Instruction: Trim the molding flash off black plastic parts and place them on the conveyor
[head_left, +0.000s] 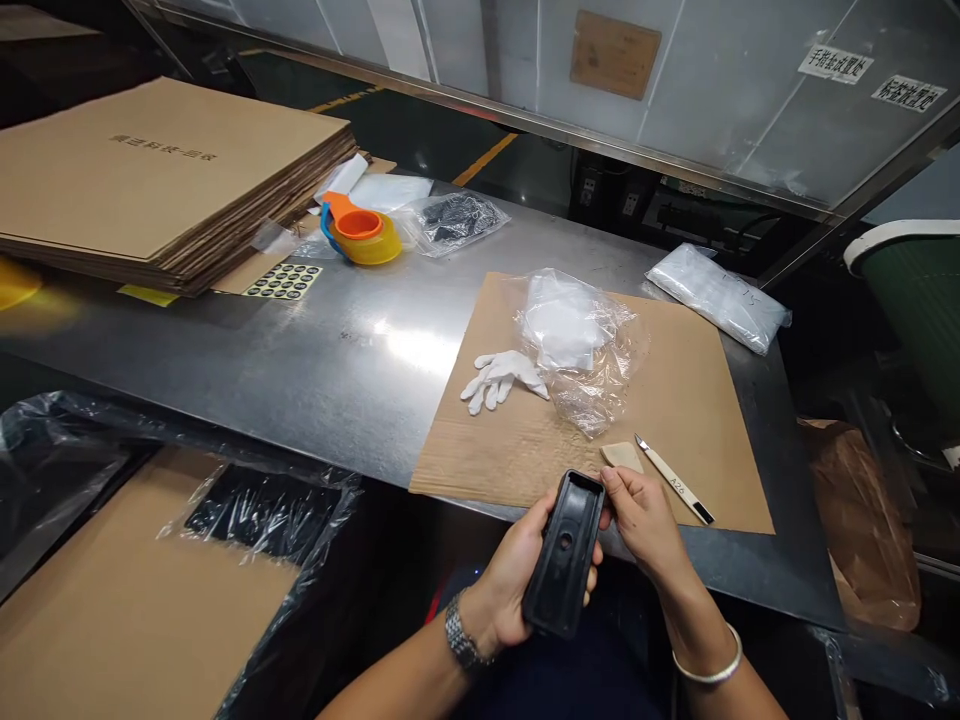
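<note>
My left hand is wrapped around a long black part with a hollow inside and a small round hole, held tilted in front of the table's near edge. At that part's upper right edge my right hand is closed, thumb against fingers; whatever it pinches is too small or hidden. Just beyond lie a small beige piece and a craft knife with a pale handle marked A26. Both rest on a cardboard sheet, along with a white glove and a clear plastic bag holding something white.
A tall stack of flat cardboard fills the table's left end. Near it are an orange tape dispenser, a round-sticker sheet and a bag of black items. A wrapped plastic pack lies right. Plastic-lined cardboard stands lower left.
</note>
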